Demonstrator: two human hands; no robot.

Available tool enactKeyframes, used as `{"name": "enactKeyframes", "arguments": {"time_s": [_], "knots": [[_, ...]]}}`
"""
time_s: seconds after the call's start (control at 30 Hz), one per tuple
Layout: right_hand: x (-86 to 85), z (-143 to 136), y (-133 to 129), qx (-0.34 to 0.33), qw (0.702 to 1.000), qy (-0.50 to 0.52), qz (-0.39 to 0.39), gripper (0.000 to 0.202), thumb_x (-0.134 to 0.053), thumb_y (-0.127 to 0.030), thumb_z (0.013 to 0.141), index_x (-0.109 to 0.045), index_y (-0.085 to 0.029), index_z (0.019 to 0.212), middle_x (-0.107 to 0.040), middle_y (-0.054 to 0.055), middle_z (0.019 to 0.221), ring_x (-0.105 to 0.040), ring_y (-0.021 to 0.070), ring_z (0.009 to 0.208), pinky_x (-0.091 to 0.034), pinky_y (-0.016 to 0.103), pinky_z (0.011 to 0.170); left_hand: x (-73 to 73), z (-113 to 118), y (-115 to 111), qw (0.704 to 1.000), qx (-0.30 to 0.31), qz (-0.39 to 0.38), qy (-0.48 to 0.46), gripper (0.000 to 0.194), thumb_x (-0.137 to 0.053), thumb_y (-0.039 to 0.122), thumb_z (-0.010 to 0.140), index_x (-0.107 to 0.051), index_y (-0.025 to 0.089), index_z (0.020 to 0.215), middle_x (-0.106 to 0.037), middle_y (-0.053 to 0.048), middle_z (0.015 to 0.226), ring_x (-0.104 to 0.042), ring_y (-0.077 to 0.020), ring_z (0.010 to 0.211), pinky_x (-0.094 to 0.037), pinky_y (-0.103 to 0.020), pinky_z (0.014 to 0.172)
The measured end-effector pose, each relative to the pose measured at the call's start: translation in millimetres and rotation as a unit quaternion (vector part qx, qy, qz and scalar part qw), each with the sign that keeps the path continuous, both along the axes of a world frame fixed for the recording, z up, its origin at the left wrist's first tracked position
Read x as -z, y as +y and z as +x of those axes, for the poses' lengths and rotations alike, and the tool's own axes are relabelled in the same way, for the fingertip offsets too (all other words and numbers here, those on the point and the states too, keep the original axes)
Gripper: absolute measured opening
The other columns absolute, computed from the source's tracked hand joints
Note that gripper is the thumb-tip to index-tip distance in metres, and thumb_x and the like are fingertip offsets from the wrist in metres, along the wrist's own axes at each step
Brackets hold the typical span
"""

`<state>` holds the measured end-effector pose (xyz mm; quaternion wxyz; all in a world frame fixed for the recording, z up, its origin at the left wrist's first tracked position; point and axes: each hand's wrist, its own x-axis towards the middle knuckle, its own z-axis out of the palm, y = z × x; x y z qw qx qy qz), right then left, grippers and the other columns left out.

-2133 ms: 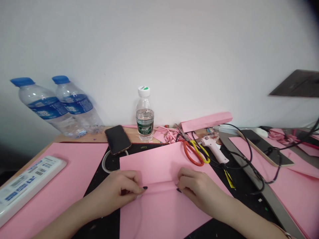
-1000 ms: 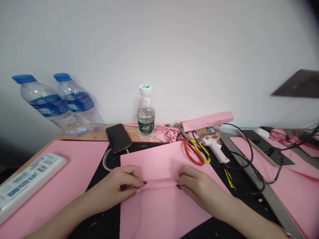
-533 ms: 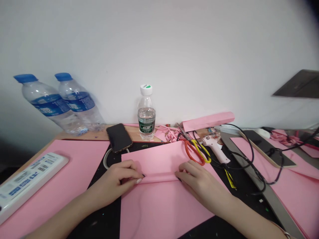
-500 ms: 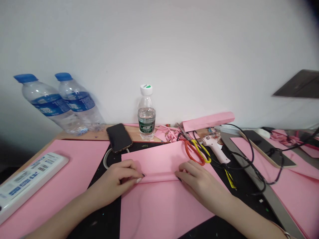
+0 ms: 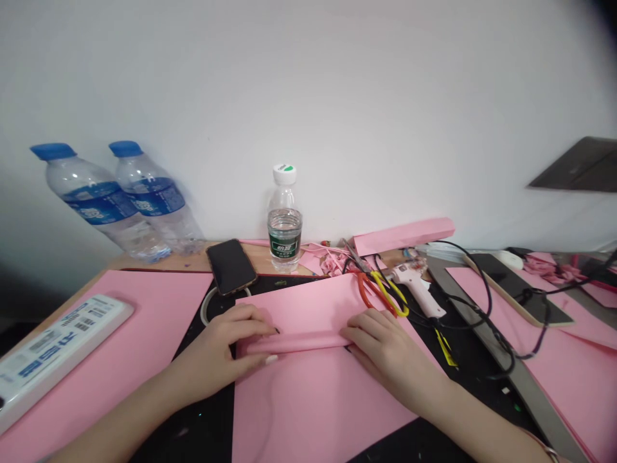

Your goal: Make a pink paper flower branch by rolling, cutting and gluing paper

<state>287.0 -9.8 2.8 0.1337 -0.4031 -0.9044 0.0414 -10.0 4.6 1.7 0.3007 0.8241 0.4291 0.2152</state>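
A pink paper sheet (image 5: 318,399) lies on the black mat, with a narrow rolled or folded ridge running across it. At the ridge's left end is my left hand (image 5: 231,344), its thumb below and fingers above, closed around the paper. My right hand (image 5: 380,347) grips the right end of the same ridge, fingertips on top and thumb mostly hidden. Red and yellow-handled scissors (image 5: 385,292) rest just beyond my right hand, over the sheet's far corner.
Behind stand a small water bottle (image 5: 285,225) and two leaning blue-capped bottles (image 5: 103,202). A phone (image 5: 231,267) lies behind my left hand. Right are a glue gun (image 5: 419,289), black cables and another phone (image 5: 520,289). A white box (image 5: 62,347) sits left on pink paper.
My left thumb and fingers have spread a little wider around the ridge. My right fingers have shifted slightly over its top. The view has moved marginally.
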Motion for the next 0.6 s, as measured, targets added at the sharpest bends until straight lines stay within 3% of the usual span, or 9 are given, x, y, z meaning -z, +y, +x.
{"name": "enactKeyframes", "arguments": {"time_s": [0.17,0.37,0.6], "knots": [[0.3,0.5,0.6,0.001,1.0,0.013,0.018,0.018,-0.049,-0.012,0.091,-0.064,-0.014,0.1,-0.064,0.009,0.094,-0.056,0.0235,0.087,-0.043,0.039,0.076,9.8,-4.5,1.2,0.999,0.017,0.032,0.021,0.028,-0.063,0.02,0.081,-0.066,0.025,0.108,-0.063,-0.004,0.109,-0.059,-0.0204,0.101,-0.05,-0.031,0.085],[0.4,-1.8,1.4,0.019,1.0,0.015,0.017,0.017,-0.049,-0.012,0.09,-0.062,-0.015,0.1,-0.064,0.01,0.094,-0.058,0.0237,0.087,-0.045,0.039,0.077,4.9,-0.5,-1.6,0.999,0.013,0.04,0.023,0.035,-0.055,0.01,0.08,-0.063,0.025,0.111,-0.062,-0.005,0.113,-0.059,-0.0194,0.102,-0.051,-0.028,0.082],[-1.5,-1.0,2.3,0.024,0.999,0.044,0.002,0.017,-0.047,-0.011,0.089,-0.058,-0.015,0.102,-0.063,0.011,0.099,-0.059,0.0245,0.09,-0.047,0.04,0.077,8.5,-3.8,0.3,0.998,0.001,0.061,0.02,0.031,-0.058,0.018,0.085,-0.06,0.027,0.114,-0.062,-0.004,0.115,-0.058,-0.0202,0.107,-0.048,-0.033,0.092]]}}
